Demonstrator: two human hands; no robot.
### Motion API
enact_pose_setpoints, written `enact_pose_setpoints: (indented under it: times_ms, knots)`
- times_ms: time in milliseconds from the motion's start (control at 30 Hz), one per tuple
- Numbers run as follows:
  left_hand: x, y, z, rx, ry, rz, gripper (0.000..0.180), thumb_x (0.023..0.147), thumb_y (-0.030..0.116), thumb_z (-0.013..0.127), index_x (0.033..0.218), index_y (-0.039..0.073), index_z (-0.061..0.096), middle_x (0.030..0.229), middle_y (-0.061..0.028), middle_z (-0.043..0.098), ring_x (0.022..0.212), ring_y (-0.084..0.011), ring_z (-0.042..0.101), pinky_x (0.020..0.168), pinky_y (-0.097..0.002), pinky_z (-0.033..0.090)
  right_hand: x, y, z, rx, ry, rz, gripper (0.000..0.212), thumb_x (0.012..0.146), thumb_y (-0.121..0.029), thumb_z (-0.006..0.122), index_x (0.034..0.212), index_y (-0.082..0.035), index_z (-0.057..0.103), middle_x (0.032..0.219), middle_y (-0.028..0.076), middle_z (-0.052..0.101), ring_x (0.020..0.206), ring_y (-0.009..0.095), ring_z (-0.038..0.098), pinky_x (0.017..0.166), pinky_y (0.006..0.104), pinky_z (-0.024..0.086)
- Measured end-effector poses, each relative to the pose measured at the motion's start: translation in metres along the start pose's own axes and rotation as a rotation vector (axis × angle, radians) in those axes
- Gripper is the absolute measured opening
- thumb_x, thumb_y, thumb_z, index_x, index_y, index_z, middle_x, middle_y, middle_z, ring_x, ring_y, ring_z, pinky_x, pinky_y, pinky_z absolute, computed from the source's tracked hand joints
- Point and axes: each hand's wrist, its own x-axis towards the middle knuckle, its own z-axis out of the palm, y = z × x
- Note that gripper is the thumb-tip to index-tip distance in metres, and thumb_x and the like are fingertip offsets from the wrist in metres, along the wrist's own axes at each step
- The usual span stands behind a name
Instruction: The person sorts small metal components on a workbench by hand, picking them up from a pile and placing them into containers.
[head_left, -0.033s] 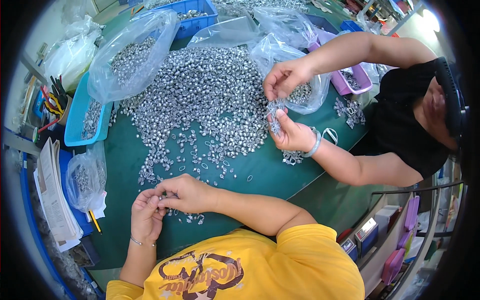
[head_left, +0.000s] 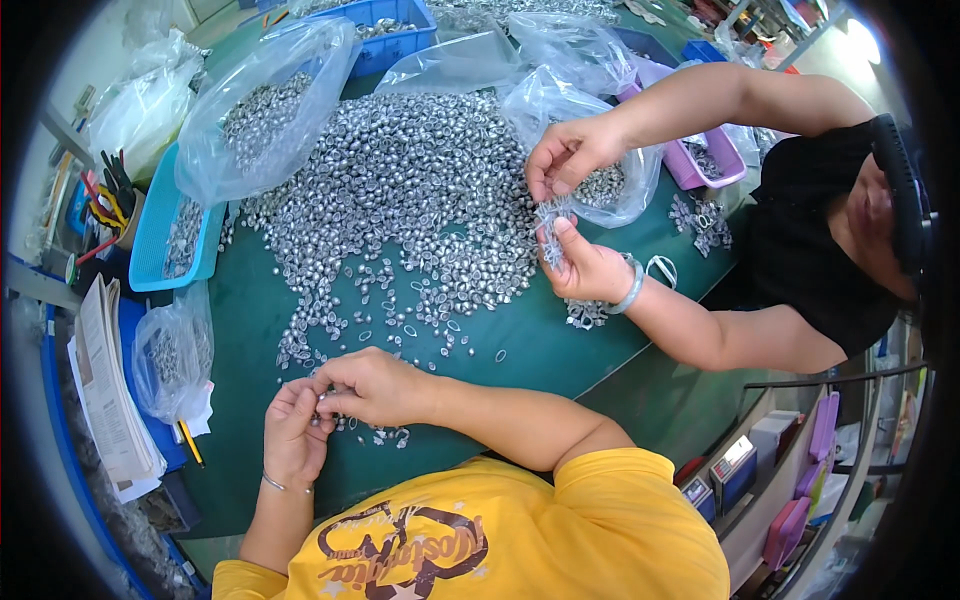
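Note:
My left hand [head_left: 293, 437], with a thin bangle at its wrist, is closed with its fingertips against those of my right hand [head_left: 380, 390]. Between them is a small silvery metal piece [head_left: 321, 398], mostly covered by the fingers. Beyond my hands spreads a large heap of small oval silver metal pieces [head_left: 400, 170], thinning into loose ones towards me. Several more small metal pieces [head_left: 385, 436] lie on the green table [head_left: 480, 385] just beside my right wrist.
At the right, a co-worker's hands [head_left: 580, 215] hold a cluster of spiky metal pieces. A turquoise basket [head_left: 210, 250], a clear plastic bag [head_left: 225, 150] and papers [head_left: 105, 380] stand left. A blue bin [head_left: 395, 50] is at the back, a purple basket [head_left: 730, 165] at the right.
Both my hands stay together in nearly the same place, with only a slight shift of the fingers. The co-worker's fingers have also shifted slightly.

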Motion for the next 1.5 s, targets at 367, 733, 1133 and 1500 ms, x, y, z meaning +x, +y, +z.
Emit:
enact_pose_setpoints:
  times_ms: [367, 733, 1133, 1500]
  knots:
    - [-0.008, 0.001, 0.03, -0.227, -0.072, -0.326, 0.044, 0.092, 0.033, 0.035, 0.117, -0.002, 0.044, 0.122, -0.0194, 0.045, 0.115, -0.0291, 0.043, 0.1, -0.0383, 0.034, -0.007, -0.011, 0.036, -0.47, 0.321, -0.588, 0.013, 0.066, -0.01, 0.058, 0.073, -0.004, 0.049, 0.071, 0.008, 0.045, 0.069, 0.026, 0.05, 0.064, 0.0342, 0.042]
    - [-0.009, -0.002, 0.018, -0.549, 0.066, -0.462, 0.026, 0.092, 0.027, 0.04, 0.094, 0.006, 0.055, 0.077, -0.0027, 0.051, 0.065, -0.0153, 0.05, 0.053, -0.0251, 0.042, -0.023, -0.031, -0.013, -0.44, 0.456, -0.628, 0.02, 0.066, -0.006, 0.063, 0.085, -0.003, 0.058, 0.084, 0.009, 0.056, 0.076, 0.025, 0.055, 0.069, 0.0359, 0.042]
    - [-0.013, -0.002, 0.016, -0.603, -0.085, -0.497, 0.026, 0.092, 0.026, 0.039, 0.085, 0.009, 0.057, 0.065, 0.0008, 0.041, 0.051, -0.0093, 0.035, 0.041, -0.0217, 0.029, -0.095, -0.034, -0.151, -1.02, 1.195, -0.111, 0.013, 0.072, -0.002, 0.056, 0.086, -0.001, 0.056, 0.091, 0.015, 0.055, 0.087, 0.031, 0.051, 0.079, 0.0387, 0.039]
    - [-0.013, 0.0, 0.018, -0.556, -0.09, -0.479, 0.026, 0.092, 0.026, 0.039, 0.086, 0.009, 0.057, 0.065, 0.0012, 0.042, 0.051, -0.0094, 0.036, 0.042, -0.0215, 0.029, -0.112, -0.027, -0.164, -0.977, 0.99, 0.094, 0.02, 0.073, -0.014, 0.06, 0.092, -0.007, 0.06, 0.094, 0.011, 0.058, 0.09, 0.028, 0.052, 0.082, 0.038, 0.037]
